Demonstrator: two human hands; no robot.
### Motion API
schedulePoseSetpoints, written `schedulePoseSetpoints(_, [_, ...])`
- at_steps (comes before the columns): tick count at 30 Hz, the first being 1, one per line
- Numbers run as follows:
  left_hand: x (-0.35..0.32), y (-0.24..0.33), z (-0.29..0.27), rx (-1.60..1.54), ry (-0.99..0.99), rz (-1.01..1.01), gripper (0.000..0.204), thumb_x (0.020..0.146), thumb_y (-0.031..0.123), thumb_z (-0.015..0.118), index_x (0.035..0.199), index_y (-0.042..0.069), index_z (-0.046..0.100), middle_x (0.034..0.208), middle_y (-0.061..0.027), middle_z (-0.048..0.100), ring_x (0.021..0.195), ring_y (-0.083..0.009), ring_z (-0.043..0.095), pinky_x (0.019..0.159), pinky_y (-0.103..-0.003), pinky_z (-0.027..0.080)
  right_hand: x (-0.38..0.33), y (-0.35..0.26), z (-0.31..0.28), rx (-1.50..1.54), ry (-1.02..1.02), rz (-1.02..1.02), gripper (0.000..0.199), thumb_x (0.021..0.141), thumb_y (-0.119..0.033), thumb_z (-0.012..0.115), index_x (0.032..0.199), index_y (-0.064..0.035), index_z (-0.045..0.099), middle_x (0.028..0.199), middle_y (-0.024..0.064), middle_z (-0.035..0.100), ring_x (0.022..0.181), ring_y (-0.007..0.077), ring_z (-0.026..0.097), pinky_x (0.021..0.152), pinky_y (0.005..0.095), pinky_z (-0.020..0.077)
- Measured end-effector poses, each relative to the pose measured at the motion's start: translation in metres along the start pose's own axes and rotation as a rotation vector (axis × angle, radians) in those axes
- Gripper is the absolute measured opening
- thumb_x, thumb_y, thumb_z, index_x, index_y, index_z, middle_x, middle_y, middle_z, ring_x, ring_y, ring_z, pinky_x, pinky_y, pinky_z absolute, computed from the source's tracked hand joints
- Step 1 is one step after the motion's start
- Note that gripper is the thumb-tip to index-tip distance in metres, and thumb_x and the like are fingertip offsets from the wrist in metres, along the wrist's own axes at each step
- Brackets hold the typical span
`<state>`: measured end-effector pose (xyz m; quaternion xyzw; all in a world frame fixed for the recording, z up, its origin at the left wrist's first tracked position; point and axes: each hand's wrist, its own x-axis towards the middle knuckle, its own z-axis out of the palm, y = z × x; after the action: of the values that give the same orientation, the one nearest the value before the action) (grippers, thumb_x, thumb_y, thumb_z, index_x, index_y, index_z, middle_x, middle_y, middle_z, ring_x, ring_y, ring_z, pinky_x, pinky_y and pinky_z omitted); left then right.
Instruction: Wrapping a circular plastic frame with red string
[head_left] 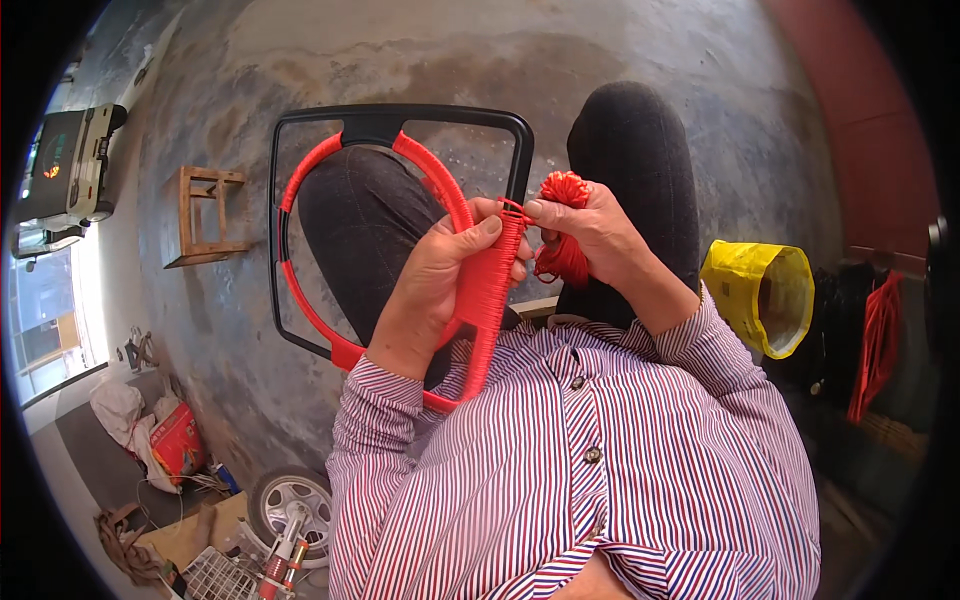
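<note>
A grey concrete floor [230, 110], smooth but blotched, spreads to the far side. At the far left is a pale-and-dark vehicle [75, 165], partly cut off; the marking on its panel is too small to make out. The person's finely striped, buttoned shirt [680, 430] fills the near side. A black, round-cornered rectangular frame [455, 112], its inner ring bound in red cord, lies over the left thigh; ribbed windings cover its right side, and the shirt hides its near edge. On the left stands a square-legged wooden stool [185, 220]; on the right, a crinkled, glossy yellow bag [730, 285] carries faint, unreadable print. The left hand [440, 245] grips the wound part, its fingers partly hidden behind. The right hand [605, 235] is curled around a looped bundle of shiny red cord [565, 258], thumb and forefinger beside a thin red strand [514, 209] at the windings.
</note>
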<state>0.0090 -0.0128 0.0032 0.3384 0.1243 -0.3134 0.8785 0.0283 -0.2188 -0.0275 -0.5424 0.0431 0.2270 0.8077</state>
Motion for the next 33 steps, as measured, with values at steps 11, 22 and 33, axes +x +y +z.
schedulePoseSetpoints(11, [0.012,0.013,-0.003,0.036,-0.004,-0.032,0.015,0.1,0.019,0.062,0.102,0.005,0.059,0.087,-0.0222,0.07,0.071,-0.0293,0.072,0.065,-0.04,0.062,-0.005,-0.002,0.004,0.038,0.001,-0.027,0.02,0.088,-0.021,0.079,0.084,-0.006,0.066,0.073,-0.0019,0.061,0.066,0.0065,0.056,0.06,0.0239,0.0471])
schedulePoseSetpoints(22, [0.012,0.013,0.001,0.125,0.087,-0.016,0.017,0.098,0.02,0.065,0.1,0.004,0.06,0.082,-0.0212,0.071,0.062,-0.0259,0.072,0.054,-0.038,0.062,-0.014,-0.008,0.005,-0.045,0.059,-0.258,0.027,0.089,-0.027,0.079,0.094,-0.0048,0.065,0.081,-0.0006,0.064,0.073,0.0062,0.059,0.066,0.023,0.0498])
schedulePoseSetpoints(33, [0.014,0.007,0.001,0.121,0.063,0.0,0.017,0.098,0.02,0.065,0.096,0.004,0.061,0.081,-0.0208,0.07,0.062,-0.0256,0.072,0.053,-0.036,0.062,-0.01,0.001,0.004,-0.107,-0.048,-0.165,0.024,0.092,-0.026,0.077,0.093,-0.0051,0.065,0.077,-0.0023,0.062,0.072,0.0059,0.057,0.065,0.0237,0.0488])
